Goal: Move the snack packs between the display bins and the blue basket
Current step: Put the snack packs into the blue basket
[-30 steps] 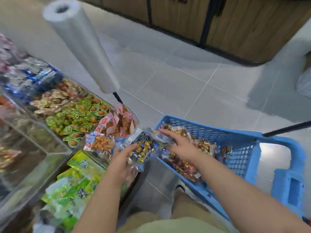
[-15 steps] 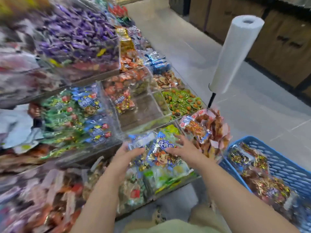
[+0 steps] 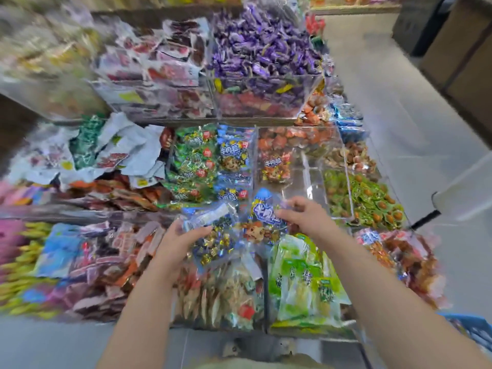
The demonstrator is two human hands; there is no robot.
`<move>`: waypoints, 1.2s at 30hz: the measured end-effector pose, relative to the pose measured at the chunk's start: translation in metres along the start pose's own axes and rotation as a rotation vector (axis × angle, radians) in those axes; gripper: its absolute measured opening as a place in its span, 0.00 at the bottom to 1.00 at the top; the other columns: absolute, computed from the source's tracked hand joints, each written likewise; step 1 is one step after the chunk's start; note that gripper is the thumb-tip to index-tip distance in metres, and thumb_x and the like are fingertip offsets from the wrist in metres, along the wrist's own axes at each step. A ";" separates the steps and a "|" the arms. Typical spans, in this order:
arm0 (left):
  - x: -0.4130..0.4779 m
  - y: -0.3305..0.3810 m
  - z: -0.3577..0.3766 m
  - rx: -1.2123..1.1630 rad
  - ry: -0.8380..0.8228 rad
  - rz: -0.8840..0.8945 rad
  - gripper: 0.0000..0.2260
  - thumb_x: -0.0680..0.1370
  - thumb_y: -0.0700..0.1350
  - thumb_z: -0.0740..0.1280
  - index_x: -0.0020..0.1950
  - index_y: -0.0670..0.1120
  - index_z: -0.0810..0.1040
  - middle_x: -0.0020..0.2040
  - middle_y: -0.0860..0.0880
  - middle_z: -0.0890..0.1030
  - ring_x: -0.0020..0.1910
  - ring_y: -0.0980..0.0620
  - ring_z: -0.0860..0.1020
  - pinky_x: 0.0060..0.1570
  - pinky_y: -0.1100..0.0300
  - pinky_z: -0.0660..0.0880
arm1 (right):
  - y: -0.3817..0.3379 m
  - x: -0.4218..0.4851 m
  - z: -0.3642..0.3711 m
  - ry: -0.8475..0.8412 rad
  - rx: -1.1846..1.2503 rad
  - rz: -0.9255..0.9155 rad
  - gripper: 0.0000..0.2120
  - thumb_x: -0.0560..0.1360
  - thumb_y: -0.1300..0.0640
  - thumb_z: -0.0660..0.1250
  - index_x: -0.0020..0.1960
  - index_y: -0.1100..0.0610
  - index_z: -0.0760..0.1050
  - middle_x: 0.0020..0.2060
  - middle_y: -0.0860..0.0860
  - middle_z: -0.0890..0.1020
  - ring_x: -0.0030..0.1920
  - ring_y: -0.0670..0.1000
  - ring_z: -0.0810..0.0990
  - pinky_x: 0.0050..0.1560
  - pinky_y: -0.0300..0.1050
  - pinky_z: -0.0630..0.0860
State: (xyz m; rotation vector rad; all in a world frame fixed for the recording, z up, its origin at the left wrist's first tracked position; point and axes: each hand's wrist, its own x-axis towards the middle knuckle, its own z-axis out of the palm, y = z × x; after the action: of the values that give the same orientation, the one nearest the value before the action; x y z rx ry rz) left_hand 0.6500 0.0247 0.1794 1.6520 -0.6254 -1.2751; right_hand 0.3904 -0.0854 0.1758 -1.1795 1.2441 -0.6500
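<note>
Two items in hand, over the front display bins [image 3: 314,182]. Label-side snack pack [image 3: 213,235]: left hand [image 3: 175,243] curled round its edge. Cartoon-face snack pack [image 3: 263,217]: pinched near the top by right hand [image 3: 306,217]. Glossy blue film, crinkly, lumpy with wrapped sweets; likely light, soft, slippery, so best taken at the sealed edges. Blue basket [image 3: 476,328] low right, well apart

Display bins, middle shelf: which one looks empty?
The clear bin just beyond the right hand, between the orange cartoon packs and the green-wrapped snacks. Its bare floor shows; every neighbour holds packs.
</note>
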 end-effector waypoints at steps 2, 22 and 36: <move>0.007 0.008 -0.017 0.001 0.003 0.039 0.56 0.46 0.62 0.82 0.70 0.48 0.68 0.69 0.42 0.72 0.64 0.41 0.74 0.64 0.36 0.69 | -0.025 0.021 -0.002 0.154 0.019 -0.080 0.10 0.66 0.57 0.77 0.36 0.52 0.75 0.35 0.53 0.76 0.33 0.48 0.74 0.38 0.44 0.71; 0.128 0.075 -0.072 0.276 -0.411 0.204 0.26 0.65 0.46 0.80 0.55 0.63 0.71 0.48 0.68 0.80 0.45 0.72 0.79 0.39 0.75 0.74 | -0.102 0.192 0.097 0.062 -1.249 -0.302 0.05 0.77 0.55 0.63 0.48 0.57 0.74 0.48 0.55 0.79 0.54 0.56 0.75 0.53 0.44 0.63; 0.193 0.101 -0.091 0.040 -0.361 0.152 0.31 0.57 0.53 0.78 0.58 0.49 0.77 0.48 0.51 0.85 0.48 0.52 0.83 0.46 0.52 0.78 | -0.036 0.181 0.125 0.109 -1.609 -0.255 0.41 0.78 0.41 0.53 0.73 0.59 0.28 0.75 0.58 0.34 0.74 0.58 0.33 0.72 0.51 0.34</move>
State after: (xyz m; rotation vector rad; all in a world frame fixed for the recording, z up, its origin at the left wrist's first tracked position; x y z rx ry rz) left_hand 0.8127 -0.1464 0.1823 1.3846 -0.9801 -1.4674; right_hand 0.5634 -0.2188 0.1296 -2.6338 1.7125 0.3161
